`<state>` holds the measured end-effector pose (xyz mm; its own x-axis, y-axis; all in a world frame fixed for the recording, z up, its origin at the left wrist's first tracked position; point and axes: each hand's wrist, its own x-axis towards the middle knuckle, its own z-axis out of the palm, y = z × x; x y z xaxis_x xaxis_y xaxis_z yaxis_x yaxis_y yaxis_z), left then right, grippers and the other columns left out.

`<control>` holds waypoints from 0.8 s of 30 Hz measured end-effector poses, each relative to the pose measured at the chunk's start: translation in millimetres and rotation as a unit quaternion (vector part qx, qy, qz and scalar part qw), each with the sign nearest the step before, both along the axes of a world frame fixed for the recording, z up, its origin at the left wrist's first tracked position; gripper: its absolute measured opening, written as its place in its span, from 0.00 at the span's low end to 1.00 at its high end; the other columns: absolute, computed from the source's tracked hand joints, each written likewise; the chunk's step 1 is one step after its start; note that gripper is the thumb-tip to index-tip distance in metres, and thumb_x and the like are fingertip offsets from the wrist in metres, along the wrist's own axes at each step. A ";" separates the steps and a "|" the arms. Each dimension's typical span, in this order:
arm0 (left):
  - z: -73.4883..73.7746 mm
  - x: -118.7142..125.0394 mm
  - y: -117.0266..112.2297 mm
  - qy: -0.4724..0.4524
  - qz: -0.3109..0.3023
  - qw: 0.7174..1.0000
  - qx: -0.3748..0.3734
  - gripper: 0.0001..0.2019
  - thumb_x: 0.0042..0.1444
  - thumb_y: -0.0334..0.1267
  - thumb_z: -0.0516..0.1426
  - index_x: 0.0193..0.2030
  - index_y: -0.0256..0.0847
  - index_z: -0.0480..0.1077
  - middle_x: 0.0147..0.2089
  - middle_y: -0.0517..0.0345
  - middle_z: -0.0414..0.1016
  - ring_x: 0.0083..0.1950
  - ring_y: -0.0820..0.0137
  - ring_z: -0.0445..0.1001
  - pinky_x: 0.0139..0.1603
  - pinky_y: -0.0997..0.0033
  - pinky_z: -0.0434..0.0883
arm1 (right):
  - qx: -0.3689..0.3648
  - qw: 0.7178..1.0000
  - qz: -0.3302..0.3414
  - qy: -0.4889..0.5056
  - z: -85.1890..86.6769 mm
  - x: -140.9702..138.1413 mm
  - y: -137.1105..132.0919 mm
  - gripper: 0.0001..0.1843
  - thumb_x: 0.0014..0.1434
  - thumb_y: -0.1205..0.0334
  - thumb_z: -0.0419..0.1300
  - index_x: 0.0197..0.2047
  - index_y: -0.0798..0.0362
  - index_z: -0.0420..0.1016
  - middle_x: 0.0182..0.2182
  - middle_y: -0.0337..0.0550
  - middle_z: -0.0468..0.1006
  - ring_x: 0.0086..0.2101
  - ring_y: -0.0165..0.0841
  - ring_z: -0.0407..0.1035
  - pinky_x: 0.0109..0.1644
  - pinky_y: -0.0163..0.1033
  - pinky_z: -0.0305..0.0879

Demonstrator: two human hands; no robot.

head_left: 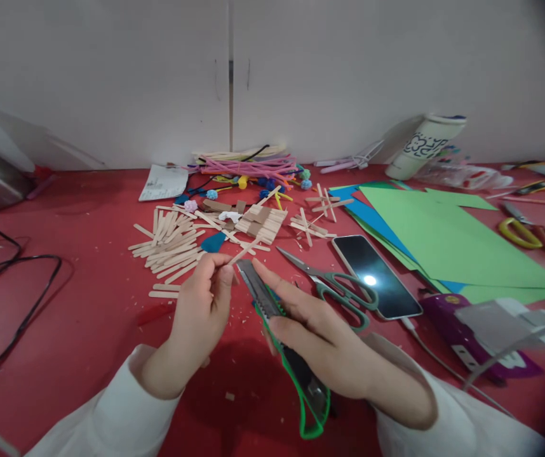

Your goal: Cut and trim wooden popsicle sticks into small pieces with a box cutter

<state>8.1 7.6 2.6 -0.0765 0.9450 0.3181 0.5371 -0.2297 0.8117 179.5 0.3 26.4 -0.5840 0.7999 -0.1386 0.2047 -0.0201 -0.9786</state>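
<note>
My left hand [201, 311] pinches one end of a thin wooden craft stick [246, 251] that points up and to the right. My right hand [315, 336] is wrapped round a green and black utility knife [282, 336], forefinger stretched along its top. The knife's blade end [246, 270] meets the stick just beside my left thumb. Both hands hover over the red table [86, 304], white sleeves showing at the wrists.
A loose pile of craft sticks [168, 247] lies ahead on the left, a glued stick panel [260, 222] behind it. Green-handled scissors [334, 285], a phone [375, 276], coloured paper sheets [444, 241] and a purple glue gun [472, 330] sit right. Black cables [25, 298] run left.
</note>
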 end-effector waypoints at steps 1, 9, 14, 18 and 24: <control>0.9 0.0 0.5 -0.001 -0.001 1.000 -0.003 0.09 0.61 0.42 0.47 0.34 0.41 0.63 0.25 0.64 0.67 0.26 0.76 0.68 0.28 0.76 0.64 | 0.020 1.000 0.000 -0.024 -0.3 0.7 -1.2 0.35 0.59 0.67 0.46 0.68 0.45 0.40 0.22 0.31 0.61 0.20 0.23 0.50 0.21 0.30 0.50; 8.4 3.3 2.9 -0.138 -0.023 0.987 -0.080 0.11 0.58 0.40 0.50 0.28 0.39 0.66 0.20 0.66 0.64 0.19 0.79 0.60 0.20 0.80 0.60 | 0.106 0.988 0.021 -0.108 -3.5 4.5 -3.5 0.34 0.60 0.64 0.46 0.68 0.48 0.39 0.20 0.31 0.59 0.19 0.25 0.51 0.22 0.33 0.51; 9.7 2.3 4.4 -0.182 -0.025 0.977 -0.108 0.11 0.56 0.38 0.51 0.25 0.38 0.65 0.19 0.67 0.65 0.17 0.81 0.59 0.18 0.81 0.58 | 0.118 0.985 0.036 -0.122 2.1 2.7 -1.4 0.34 0.60 0.66 0.45 0.68 0.51 0.39 0.21 0.32 0.59 0.19 0.25 0.50 0.21 0.31 0.50; 9.1 0.4 5.4 -0.209 -0.032 0.970 -0.119 0.11 0.55 0.38 0.51 0.24 0.38 0.64 0.18 0.67 0.64 0.16 0.82 0.58 0.18 0.81 0.57 | 0.118 0.985 0.047 -0.119 5.8 2.7 -1.4 0.35 0.59 0.68 0.45 0.68 0.54 0.38 0.20 0.31 0.55 0.19 0.25 0.48 0.19 0.30 0.48; 6.2 -1.6 6.5 -0.240 -0.044 0.960 -0.139 0.11 0.55 0.39 0.52 0.24 0.39 0.65 0.17 0.67 0.65 0.16 0.82 0.57 0.17 0.81 0.55 | 0.095 0.990 0.042 -0.096 4.0 6.2 -1.8 0.35 0.59 0.69 0.46 0.68 0.46 0.41 0.19 0.29 0.54 0.18 0.23 0.47 0.19 0.29 0.46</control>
<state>6.5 14.1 8.8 -0.0681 0.9977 0.0011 0.0751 0.0040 0.9972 185.7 -1.5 30.4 -0.6274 0.7715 -0.1057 0.3811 0.1859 -0.9057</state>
